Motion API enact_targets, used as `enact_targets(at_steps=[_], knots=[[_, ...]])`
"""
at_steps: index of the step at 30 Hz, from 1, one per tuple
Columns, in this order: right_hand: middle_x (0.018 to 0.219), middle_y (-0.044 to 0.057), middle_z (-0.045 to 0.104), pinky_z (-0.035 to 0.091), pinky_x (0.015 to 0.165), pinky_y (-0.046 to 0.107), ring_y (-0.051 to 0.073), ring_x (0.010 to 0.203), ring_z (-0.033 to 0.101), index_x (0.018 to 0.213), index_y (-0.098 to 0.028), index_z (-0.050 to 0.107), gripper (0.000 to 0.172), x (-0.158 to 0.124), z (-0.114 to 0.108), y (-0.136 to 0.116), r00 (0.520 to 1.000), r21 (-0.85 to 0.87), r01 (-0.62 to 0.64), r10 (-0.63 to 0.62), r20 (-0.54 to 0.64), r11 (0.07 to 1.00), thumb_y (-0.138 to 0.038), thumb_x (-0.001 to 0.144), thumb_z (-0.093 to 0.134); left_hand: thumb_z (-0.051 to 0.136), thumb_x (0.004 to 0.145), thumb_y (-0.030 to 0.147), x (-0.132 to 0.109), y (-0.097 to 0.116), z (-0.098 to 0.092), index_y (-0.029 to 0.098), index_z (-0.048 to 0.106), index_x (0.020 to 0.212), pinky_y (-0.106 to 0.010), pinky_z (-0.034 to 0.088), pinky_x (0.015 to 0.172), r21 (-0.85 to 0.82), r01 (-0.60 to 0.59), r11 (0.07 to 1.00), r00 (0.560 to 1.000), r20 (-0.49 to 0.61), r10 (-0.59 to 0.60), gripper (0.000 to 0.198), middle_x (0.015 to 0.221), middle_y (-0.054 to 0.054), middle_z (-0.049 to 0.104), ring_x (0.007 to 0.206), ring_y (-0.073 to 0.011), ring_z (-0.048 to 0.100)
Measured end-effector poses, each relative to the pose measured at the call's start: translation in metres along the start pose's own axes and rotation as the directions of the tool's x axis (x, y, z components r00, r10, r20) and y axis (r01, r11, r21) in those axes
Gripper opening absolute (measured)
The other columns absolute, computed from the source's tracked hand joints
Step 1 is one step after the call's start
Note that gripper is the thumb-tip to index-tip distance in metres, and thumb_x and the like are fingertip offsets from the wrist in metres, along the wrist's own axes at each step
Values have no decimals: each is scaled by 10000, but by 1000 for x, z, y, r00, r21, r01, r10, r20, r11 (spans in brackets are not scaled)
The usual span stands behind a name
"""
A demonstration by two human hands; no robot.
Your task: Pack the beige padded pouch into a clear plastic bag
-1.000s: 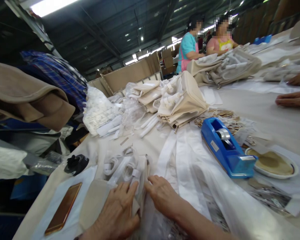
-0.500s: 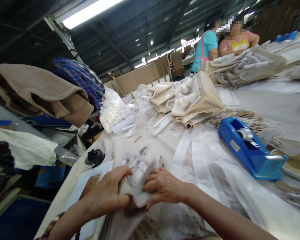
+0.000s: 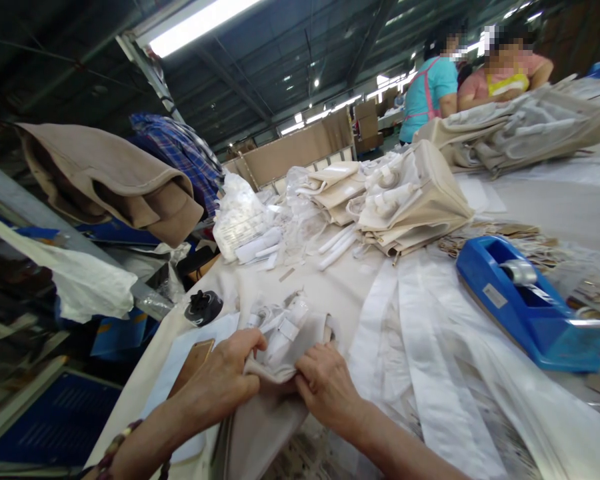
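Note:
A beige bag (image 3: 267, 427) stands in front of me on the table. My left hand (image 3: 230, 370) pinches the left part of its upper edge between thumb and fingers. Closed on the same edge farther right is my right hand (image 3: 327, 383), knuckles up. Behind the edge, between both hands, lies a white wrapped piece (image 3: 286, 333) with clear plastic around it, perhaps a covered handle. The inside of the bag is mostly hidden from view.
A phone (image 3: 193, 363) and a black round object (image 3: 203, 309) lie to the left. The blue tape dispenser (image 3: 525, 307) stands right, past white strips (image 3: 420, 360). Stacked beige bags (image 3: 415, 200) sit farther back. Beige material (image 3: 115, 180) hangs at left. Two people stand beyond the table.
My right hand has gone from spread fingers beside the bag's opening to gripping its edge. The left hand keeps its hold. The whole view has shifted, so surroundings appear farther right.

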State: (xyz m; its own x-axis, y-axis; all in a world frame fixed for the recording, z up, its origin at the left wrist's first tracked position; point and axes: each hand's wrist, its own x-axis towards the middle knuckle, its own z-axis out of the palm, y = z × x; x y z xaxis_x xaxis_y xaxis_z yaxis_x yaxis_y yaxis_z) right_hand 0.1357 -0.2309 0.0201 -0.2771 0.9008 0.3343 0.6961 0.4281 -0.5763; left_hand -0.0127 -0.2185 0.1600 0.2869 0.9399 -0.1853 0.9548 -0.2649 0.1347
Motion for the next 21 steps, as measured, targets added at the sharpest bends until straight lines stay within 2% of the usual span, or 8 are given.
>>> enact_targets(at_steps=[3, 6, 8, 12, 15, 18, 21], knots=[[776, 62, 640, 317, 717, 318, 196, 785, 535, 718, -156, 630, 100, 1, 5, 1, 999, 12, -16, 16, -35, 1000, -99, 754, 556, 464, 529, 125, 2, 4, 5, 204, 483, 815, -274, 379, 727, 22, -54, 998, 999, 2, 54, 298, 853, -1, 539, 838, -193, 529], [780, 71, 637, 326, 726, 327, 204, 795, 532, 722, -150, 633, 99, 1, 10, 5, 999, 26, -20, 21, -42, 999, -102, 754, 553, 581, 605, 233, 4, 13, 12, 204, 452, 765, -294, 387, 738, 83, -27, 996, 999, -29, 29, 208, 834, -11, 530, 835, -210, 522], [787, 69, 636, 330, 739, 331, 203, 800, 532, 725, -149, 634, 101, 0, 13, 9, 999, 38, -21, 23, -34, 999, -110, 766, 550, 595, 674, 295, 4, 17, 15, 208, 437, 728, -303, 389, 743, 140, -9, 990, 999, -41, 15, 188, 809, -12, 523, 826, -214, 522], [791, 60, 640, 339, 762, 325, 194, 812, 539, 724, -147, 637, 104, -2, 13, 16, 1000, 93, -23, 23, 9, 995, -132, 792, 559, 532, 746, 186, 5, 18, 22, 202, 465, 725, -308, 386, 780, 259, -64, 964, 998, 14, 62, 72, 845, -28, 541, 885, -215, 535], [767, 42, 640, 358, 729, 284, 178, 799, 553, 715, -145, 649, 74, -3, 6, 20, 998, 181, -6, -6, 68, 984, -183, 777, 636, 480, 779, 121, 6, 17, 25, 192, 484, 747, -311, 387, 799, 309, -85, 947, 996, 43, 75, 78, 875, -46, 555, 923, -215, 538], [768, 0, 639, 375, 689, 233, 154, 787, 570, 794, -169, 669, 170, -1, -2, 21, 992, 290, 18, -53, 115, 957, -300, 714, 742, 469, 780, 84, 8, 22, 23, 184, 501, 758, -302, 388, 798, 342, -72, 937, 996, 74, 50, 107, 882, -48, 566, 930, -209, 542], [667, -48, 614, 364, 581, 179, 107, 666, 569, 786, -187, 675, 172, 5, -1, 20, 983, 376, 23, -89, 161, 926, -353, 757, 709, 487, 783, 88, 9, 28, 19, 182, 524, 766, -288, 390, 780, 369, -36, 929, 997, 81, 6, 103, 870, -34, 576, 904, -198, 553]])
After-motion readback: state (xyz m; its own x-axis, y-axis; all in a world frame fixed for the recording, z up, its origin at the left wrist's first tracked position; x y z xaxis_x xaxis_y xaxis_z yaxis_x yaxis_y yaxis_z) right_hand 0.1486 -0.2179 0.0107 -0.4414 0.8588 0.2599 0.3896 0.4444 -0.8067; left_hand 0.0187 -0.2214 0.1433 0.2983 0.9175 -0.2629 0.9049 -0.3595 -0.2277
